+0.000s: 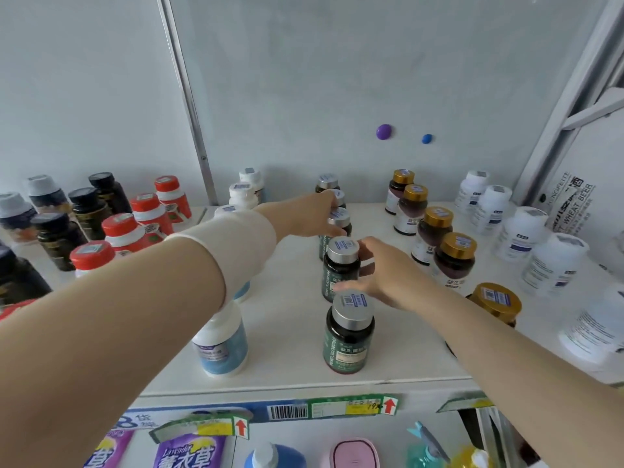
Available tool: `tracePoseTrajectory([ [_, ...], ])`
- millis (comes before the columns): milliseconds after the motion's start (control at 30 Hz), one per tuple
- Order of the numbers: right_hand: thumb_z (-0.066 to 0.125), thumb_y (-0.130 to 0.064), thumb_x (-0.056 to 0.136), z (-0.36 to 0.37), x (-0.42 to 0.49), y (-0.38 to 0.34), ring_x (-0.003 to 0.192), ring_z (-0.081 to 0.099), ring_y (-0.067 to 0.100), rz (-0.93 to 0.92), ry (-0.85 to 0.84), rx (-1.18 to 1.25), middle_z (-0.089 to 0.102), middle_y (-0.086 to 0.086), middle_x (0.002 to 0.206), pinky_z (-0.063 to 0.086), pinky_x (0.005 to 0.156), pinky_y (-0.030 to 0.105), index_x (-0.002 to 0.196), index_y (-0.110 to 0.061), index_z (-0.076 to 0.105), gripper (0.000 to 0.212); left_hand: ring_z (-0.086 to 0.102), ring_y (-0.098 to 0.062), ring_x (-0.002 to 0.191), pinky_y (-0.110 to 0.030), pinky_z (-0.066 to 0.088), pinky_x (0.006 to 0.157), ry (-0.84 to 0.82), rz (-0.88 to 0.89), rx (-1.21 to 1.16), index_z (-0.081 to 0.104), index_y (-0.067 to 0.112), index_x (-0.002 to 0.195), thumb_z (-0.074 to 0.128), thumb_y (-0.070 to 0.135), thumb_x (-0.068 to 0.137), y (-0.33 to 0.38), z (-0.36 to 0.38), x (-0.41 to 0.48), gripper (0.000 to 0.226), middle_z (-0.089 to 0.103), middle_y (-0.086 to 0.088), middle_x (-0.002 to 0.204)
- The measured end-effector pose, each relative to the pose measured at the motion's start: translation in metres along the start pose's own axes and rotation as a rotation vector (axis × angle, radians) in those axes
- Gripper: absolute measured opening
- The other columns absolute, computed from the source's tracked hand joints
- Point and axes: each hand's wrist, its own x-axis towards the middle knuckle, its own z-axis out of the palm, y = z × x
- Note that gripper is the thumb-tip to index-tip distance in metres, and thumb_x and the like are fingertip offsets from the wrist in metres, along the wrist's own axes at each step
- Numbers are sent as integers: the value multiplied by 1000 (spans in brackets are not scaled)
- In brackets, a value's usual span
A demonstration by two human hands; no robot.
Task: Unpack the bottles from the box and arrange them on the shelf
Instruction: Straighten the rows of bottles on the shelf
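A white shelf (287, 332) is seen from above, stocked with upright bottles in rows that run from the front edge to the back wall. The right hand (385, 275) is curled round a green bottle (340, 265) with a silver cap, thumb on its near side and fingers on its far side. This bottle stands upright on the shelf, long axis vertical and cap up, with label text running down its body. Just nearer than this hand, a front green bottle (349, 336) stands close to the shelf's front edge. Beyond the right hand, the left hand (310, 214) is laid against the rear green bottles (339, 219) of the same row; whether its fingers are closed on one cannot be told. Bare shelf lies open to the left of both hands, as far as the blue-labelled bottles (224, 349). To the right of the right hand, a narrower gap is bounded by the gold-capped bottles (454, 258).
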Motion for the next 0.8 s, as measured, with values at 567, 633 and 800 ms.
tracePoseTrajectory([
  [567, 76, -36, 73, 1, -1, 15, 94, 53, 9, -4, 39, 46, 60, -2, 123, 37, 77, 23, 126, -18, 50, 61, 61, -23, 93, -36, 54, 90, -27, -32, -226, 46, 4, 122, 63, 26, 88, 0, 4, 1, 44, 51, -5, 109],
  [633, 76, -35, 73, -1, 0, 14, 95, 53, 10, 0, 17, 40, 59, -2, 125, 38, 78, 24, 128, -17, 48, 64, 60, -22, 94, -35, 53, 92, -27, -43, -253, 45, 4, 126, 63, 26, 88, 1, 5, 0, 47, 52, -6, 110],
  [800, 76, -32, 74, -24, -8, 4, 115, 55, 15, -25, -33, -3, 52, 0, 136, 44, 93, 29, 140, -15, 39, 77, 62, -25, 104, -39, 51, 95, 39, -56, -279, 36, 10, 137, 67, 27, 85, 2, -1, -15, 63, 53, -8, 128],
])
